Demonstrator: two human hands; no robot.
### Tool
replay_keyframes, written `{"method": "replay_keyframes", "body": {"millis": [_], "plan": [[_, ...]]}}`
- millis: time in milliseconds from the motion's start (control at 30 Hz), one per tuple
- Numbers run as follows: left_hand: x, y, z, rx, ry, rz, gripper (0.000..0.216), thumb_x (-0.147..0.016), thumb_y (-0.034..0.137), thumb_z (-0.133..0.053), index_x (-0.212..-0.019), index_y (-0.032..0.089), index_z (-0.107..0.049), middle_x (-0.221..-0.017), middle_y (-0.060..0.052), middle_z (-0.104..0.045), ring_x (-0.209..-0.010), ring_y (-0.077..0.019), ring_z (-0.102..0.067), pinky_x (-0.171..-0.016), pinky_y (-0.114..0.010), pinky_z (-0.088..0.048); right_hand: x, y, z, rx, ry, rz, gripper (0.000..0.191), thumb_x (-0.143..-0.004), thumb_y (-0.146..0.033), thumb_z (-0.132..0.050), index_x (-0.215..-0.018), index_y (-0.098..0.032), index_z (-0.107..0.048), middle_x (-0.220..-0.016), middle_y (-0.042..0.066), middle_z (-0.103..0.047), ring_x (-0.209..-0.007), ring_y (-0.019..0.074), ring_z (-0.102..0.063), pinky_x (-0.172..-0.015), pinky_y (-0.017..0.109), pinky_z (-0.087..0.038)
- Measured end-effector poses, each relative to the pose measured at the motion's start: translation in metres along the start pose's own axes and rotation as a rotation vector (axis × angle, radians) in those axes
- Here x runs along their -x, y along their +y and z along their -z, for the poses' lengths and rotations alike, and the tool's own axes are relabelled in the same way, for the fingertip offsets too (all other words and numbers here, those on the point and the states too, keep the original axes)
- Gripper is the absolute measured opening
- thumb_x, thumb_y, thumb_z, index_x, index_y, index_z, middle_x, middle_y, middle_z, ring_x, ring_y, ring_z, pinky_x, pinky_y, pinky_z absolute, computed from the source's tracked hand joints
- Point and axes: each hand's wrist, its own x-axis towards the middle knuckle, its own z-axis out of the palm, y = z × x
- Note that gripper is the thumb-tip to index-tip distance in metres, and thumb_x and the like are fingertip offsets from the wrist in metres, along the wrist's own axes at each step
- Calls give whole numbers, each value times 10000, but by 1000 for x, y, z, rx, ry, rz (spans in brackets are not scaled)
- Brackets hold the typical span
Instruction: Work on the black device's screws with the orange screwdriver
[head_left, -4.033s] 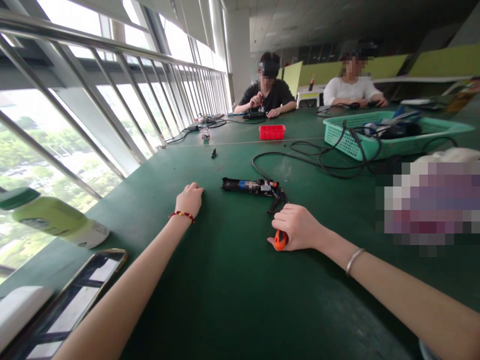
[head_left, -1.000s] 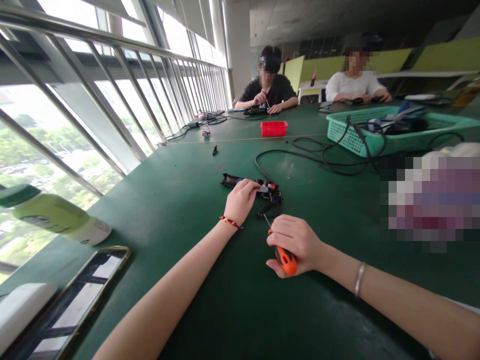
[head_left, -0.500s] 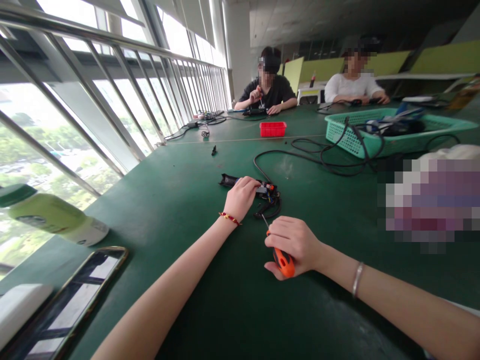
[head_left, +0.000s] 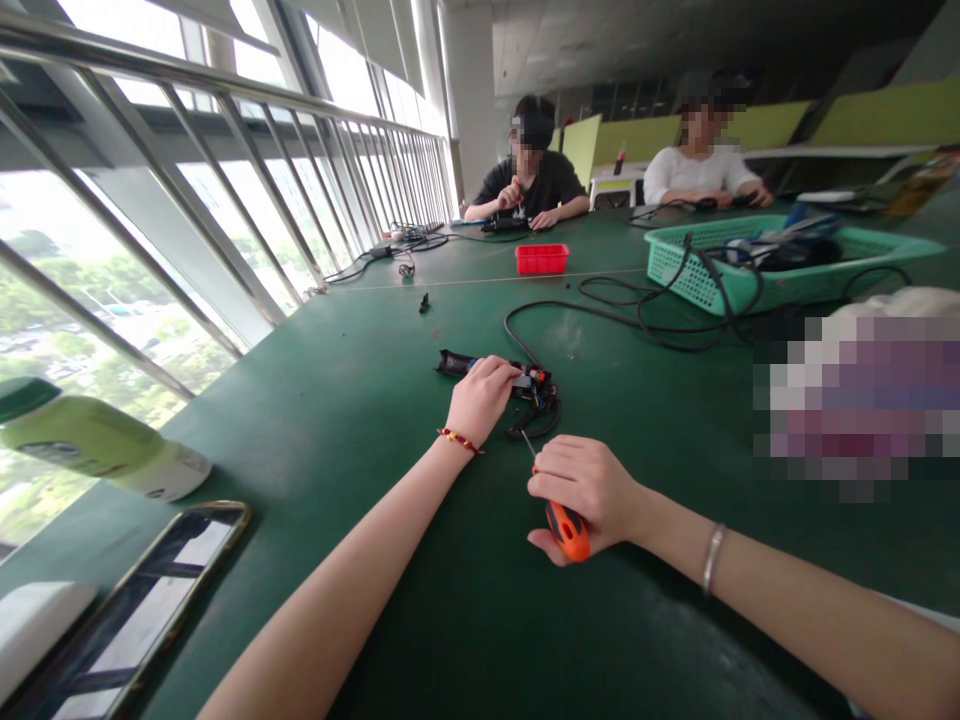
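A black corded power tool (head_left: 454, 364) with its housing opened lies on the table, with coloured wires and an orange part exposed at its right end. My left hand (head_left: 484, 393) is closed over its middle and hides much of the body. In my right hand (head_left: 583, 487) is a screwdriver (head_left: 570, 531) with an orange and black handle. Its thin shaft points forward and left, and its tip is near a black curved piece (head_left: 546, 418) beside the tool's wiring. Whether the tip touches that piece I cannot tell.
Ahead are a red plastic box (head_left: 541, 259) and a small black part (head_left: 424, 303). A green basket (head_left: 694, 275) with tools and cables stands at right. A bottle (head_left: 97, 440) and a phone (head_left: 161, 610) lie at left. Two people (head_left: 529, 180) sit across the table (head_left: 360, 390).
The view has shifted very slightly. Both hands keep nearly the same place and the same hold on the power tool and the screwdriver.
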Motion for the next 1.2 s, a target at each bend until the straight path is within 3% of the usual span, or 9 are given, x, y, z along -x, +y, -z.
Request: {"method": "replay_keyframes", "body": {"millis": [300,467,567,733,1033,1200], "plan": [[6,4,7,18,-4,73,197,-822,163,-509,-959,201,-646,-934,-27,-601,-839,-136,-573,-735,-238,-477,1,2,2,3,-7,0,242,-753,-378,-507,-641,-165,-533,-579,16,-476,-557,132,-411,-538,271,-367],[7,-1,13,120,-290,68,104,-777,199,-560,-843,185,-639,-737,12,-594,-645,-110,-543,-585,-219,-430,0,3,4,21,-17,10,246,-770,-383,-483,-655,-171,-531,-579,12,-473,-552,132,-407,-535,270,-363],[6,-8,13,187,-370,63,132,-777,265,-601,-852,182,-670,-723,6,-591,-611,-102,-526,-570,-216,-422,0,4,5,18,-18,9,237,-760,-377,-497,-653,-168,-536,-579,12,-479,-549,129,-410,-538,270,-368],[7,-12,9,216,-342,11,104,-789,190,-589,-823,177,-686,-791,-8,-602,-665,-103,-552,-634,-219,-444,0,5,6,18,-23,16,243,-752,-378,-512,-646,-162,-549,-583,16,-494,-553,129,-409,-543,269,-376],[6,-8,10,21,-285,-87,107,-854,162,-505,-837,175,-610,-880,-23,-626,-792,-140,-587,-693,-242,-470,0,4,6,21,-32,19,253,-778,-383,-483,-649,-170,-527,-582,11,-477,-549,130,-408,-536,271,-368],[7,-5,11,32,-66,-120,142,-898,213,-465,-902,174,-602,-899,-42,-638,-844,-144,-594,-751,-248,-486,-2,3,7,28,26,3,184,-766,-330,-500,-725,-155,-540,-588,19,-489,-559,140,-429,-536,278,-397]]}}
